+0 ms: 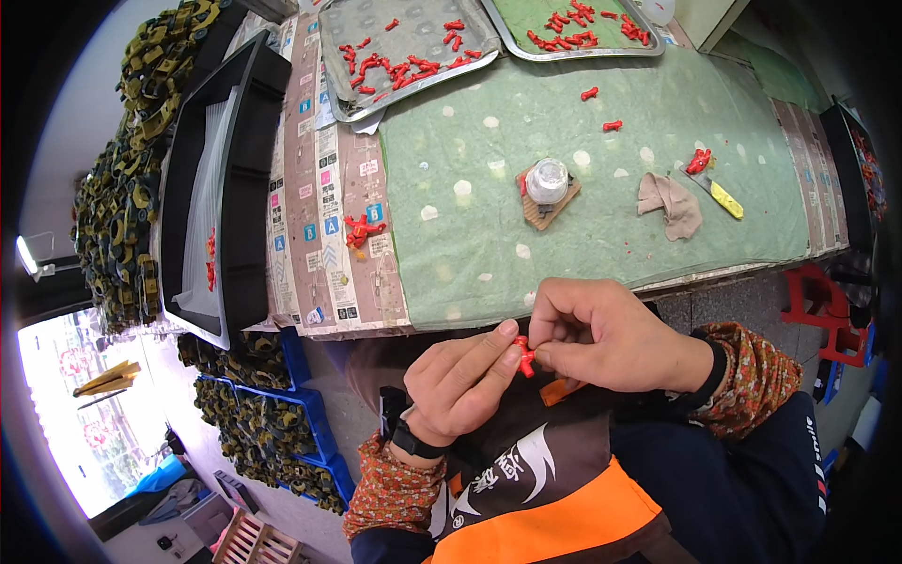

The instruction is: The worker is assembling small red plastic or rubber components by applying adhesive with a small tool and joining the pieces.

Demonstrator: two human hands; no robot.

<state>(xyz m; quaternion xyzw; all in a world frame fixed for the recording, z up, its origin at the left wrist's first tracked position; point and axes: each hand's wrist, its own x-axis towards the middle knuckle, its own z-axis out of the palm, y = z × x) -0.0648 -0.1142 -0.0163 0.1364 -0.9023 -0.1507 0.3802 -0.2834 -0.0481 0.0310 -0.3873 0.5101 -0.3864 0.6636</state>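
Just off the table's near edge, my two hands meet over a small red plastic figure part (526,361). My left hand (462,383) pinches it between thumb and fingers. My right hand (601,338) has its thumb and forefinger pressed together at the part's right side; whether they grip the part or something tiny is hidden. Beyond my hands, a small clear jar (547,180) stands on a piece of brown cardboard (543,218). To its right lie a crumpled tan cloth (669,205) and a yellow-handled knife (726,199), with a red piece (698,162) by its blade.
Two metal trays (413,91) (583,55) of small red parts stand at the far edge. A red figure (361,231) lies left on the printed covering. Left of it is a black crate (246,179); blue bins (305,404) stand below. Two red pieces lie on the green cloth (470,188).
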